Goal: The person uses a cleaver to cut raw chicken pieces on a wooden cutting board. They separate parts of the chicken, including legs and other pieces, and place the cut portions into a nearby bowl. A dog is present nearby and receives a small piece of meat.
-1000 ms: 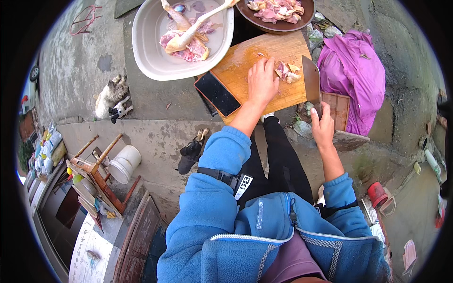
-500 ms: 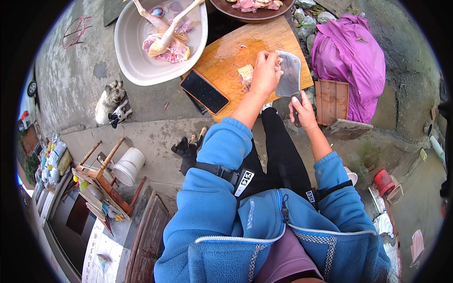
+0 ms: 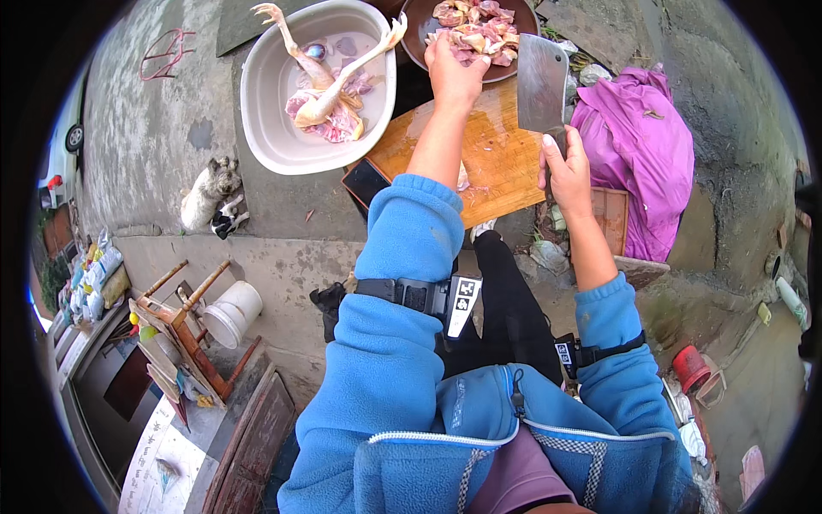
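**Meat cutting on board: hands and cleaver observed**

A pale basin with a plucked bird is noted at left. The left hand is closed over meat pieces at the brown bowl. The wooden cutting board lies below it. The right hand is gripped around the cleaver, held upright above the board.

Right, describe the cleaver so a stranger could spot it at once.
Find the wooden board on the ground, between a white basin and purple cloth. Above its right edge, the right hand holds the cleaver upright: the only flat, grey, rectangular metal blade there.
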### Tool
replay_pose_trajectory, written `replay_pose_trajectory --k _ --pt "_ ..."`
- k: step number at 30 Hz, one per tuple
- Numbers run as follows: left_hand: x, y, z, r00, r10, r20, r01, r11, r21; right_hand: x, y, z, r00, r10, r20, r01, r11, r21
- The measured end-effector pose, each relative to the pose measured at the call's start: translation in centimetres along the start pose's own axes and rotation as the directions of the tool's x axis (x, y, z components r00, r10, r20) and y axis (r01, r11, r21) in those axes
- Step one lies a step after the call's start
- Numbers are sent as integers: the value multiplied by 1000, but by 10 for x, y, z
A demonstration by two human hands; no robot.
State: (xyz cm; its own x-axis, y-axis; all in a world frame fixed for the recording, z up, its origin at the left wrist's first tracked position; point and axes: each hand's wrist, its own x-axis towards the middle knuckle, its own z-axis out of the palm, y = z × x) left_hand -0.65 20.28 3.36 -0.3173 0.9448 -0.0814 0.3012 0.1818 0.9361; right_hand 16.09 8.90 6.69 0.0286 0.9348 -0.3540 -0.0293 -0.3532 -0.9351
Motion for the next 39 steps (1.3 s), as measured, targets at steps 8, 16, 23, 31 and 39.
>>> replay_pose_trajectory --k 8,16,23,31,39 --pt "-152 -38 -68 967 -254 -17 239 880 410 -63 24 -40 976 202 -77 -212 964 -162" --pt "-161 -72 -39 994 -108 0 98 904 416 -81 31 -38 967 245 65 -186 859 -477" --pt "-166 -71 -37 980 115 -161 -44 921 386 -66 28 -3 955 -128 269 294 554 -779" --pt "-168 -86 -38 969 225 -99 -169 902 397 -55 26 28 952 0 306 281 394 -875" --pt "-167 -90 -40 954 288 -81 -237 892 384 -51 24 47 955 -22 296 282 379 -882"
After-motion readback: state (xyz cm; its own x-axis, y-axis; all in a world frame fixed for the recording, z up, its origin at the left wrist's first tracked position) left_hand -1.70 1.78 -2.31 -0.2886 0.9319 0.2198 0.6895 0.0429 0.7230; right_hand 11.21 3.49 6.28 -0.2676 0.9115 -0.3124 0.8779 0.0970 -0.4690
